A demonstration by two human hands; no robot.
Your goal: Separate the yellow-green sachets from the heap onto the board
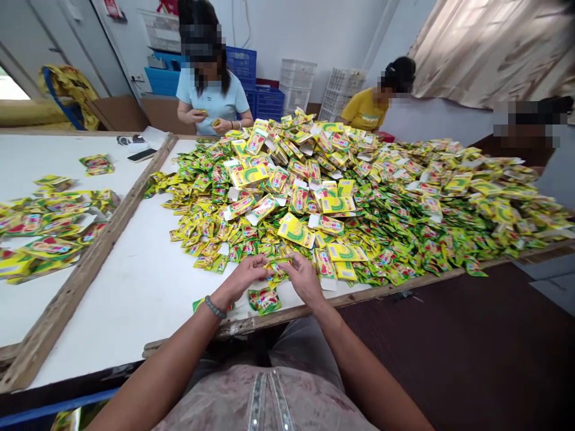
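Fingers (257, 262) pinching small packet (278, 273), boxes (295, 230) heaped beyond

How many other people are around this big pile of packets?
3: a person in light blue behind the pile at left, a person in yellow farther right, and a person in dark clothes at far right. Others may be hidden.

Legible text: none I can make out for sure | packet (278, 274) I hold: coloured lettering, too small to read | yellow cartons (296, 231) before me: print, likewise too small | co-worker's yellow shirt (363, 108): chest lettering, too blurred to read
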